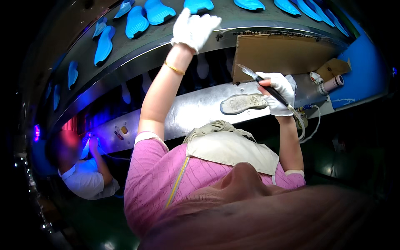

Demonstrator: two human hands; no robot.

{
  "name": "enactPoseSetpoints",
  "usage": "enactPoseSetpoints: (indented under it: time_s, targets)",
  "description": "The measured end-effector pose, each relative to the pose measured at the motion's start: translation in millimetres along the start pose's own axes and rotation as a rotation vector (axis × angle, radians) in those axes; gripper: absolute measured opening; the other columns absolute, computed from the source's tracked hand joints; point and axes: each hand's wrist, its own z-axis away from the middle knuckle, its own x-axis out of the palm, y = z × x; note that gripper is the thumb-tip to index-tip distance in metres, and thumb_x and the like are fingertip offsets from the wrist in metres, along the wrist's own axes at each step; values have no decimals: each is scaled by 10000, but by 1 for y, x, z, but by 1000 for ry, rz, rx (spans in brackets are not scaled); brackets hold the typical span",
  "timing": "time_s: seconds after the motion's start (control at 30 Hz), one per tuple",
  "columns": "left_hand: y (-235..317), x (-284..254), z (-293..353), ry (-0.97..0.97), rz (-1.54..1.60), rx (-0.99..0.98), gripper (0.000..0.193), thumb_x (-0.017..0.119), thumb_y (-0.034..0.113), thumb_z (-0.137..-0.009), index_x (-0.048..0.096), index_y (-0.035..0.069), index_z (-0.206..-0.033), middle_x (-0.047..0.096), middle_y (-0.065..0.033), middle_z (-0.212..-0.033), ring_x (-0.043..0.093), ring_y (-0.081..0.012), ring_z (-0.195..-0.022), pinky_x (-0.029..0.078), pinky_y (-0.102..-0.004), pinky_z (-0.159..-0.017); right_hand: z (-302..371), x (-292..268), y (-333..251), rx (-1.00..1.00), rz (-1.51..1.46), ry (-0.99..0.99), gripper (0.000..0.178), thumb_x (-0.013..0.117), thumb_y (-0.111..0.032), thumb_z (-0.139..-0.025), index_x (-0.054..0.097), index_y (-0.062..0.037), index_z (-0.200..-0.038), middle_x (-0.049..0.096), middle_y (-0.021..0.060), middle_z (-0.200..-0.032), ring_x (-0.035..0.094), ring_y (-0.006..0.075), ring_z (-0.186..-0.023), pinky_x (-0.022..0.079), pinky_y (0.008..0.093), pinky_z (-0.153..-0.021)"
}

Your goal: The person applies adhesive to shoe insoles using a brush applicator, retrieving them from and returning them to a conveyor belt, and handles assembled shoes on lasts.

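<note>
"Left hand [195,31]?"
"Hovering, twelve o'clock, beside blue insole [198,5]; grip, I cannot tell from here."
"Right hand [283,89]?"
"Closed, gripping pen-shaped tool [281,97], two o'clock; pale sole [238,104] lying at its nine."

Dark green floor [100,225], violet light [37,133]

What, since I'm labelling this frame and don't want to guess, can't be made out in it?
Head view: the far end of the blue sole, cut off by the top edge.
Head view: whether the left hand touches it; the glove hides the underside.
Head view: the right end of the grey sole, behind the right hand.
Head view: details of the co-worker's hand, too small and blurred.
</note>
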Motion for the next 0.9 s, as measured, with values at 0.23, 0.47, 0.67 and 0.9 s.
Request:
enactPoseSetpoints:
  time_s: [0.23, 0.47, 0.67, 0.9]
  targets:
    - [-52, -30, 37, 491, 579, -269, 526, 658, 312, -865, 517, 29, -1285, 540, -146, -1302, 525, -272, -1198, 398, -368, -1026, 10, -4, 13, 229, -204, 27, 211, 695, 119, -749, 641, -12, -905, 648, 120, -967, 638, 174, -903, 504, 268, -818]
    - [-189, 16, 95, -263, 63, -632, 834, 464, 635, -854, 362, 23, -1411, 341, -212, -1460, 309, -343, -1360, 261, -369, -1120, -2, 42, 12, 265, -255, -83, 242, 694, 139, -725, 648, -29, -894, 644, 94, -960, 637, 154, -879, 507, 257, -802]
    - [-241, 18, 165, -281, -3, -725, 733, 407, 602, -893, 429, 48, -1372, 393, -175, -1437, 356, -335, -1331, 263, -404, -1114, 0, 49, 13, 229, -246, -114, 242, 707, 124, -715, 649, -32, -890, 647, 89, -971, 637, 158, -881, 500, 262, -812]
    - [-179, -14, 120, 167, -311, -261, 509, 505, 446, -853, 542, 130, -1250, 542, -91, -1279, 506, -261, -1162, 329, -467, -1003, -1, 61, 12, 183, -168, -88, 230, 715, 101, -715, 635, -29, -888, 637, 96, -996, 623, 148, -857, 493, 249, -776]
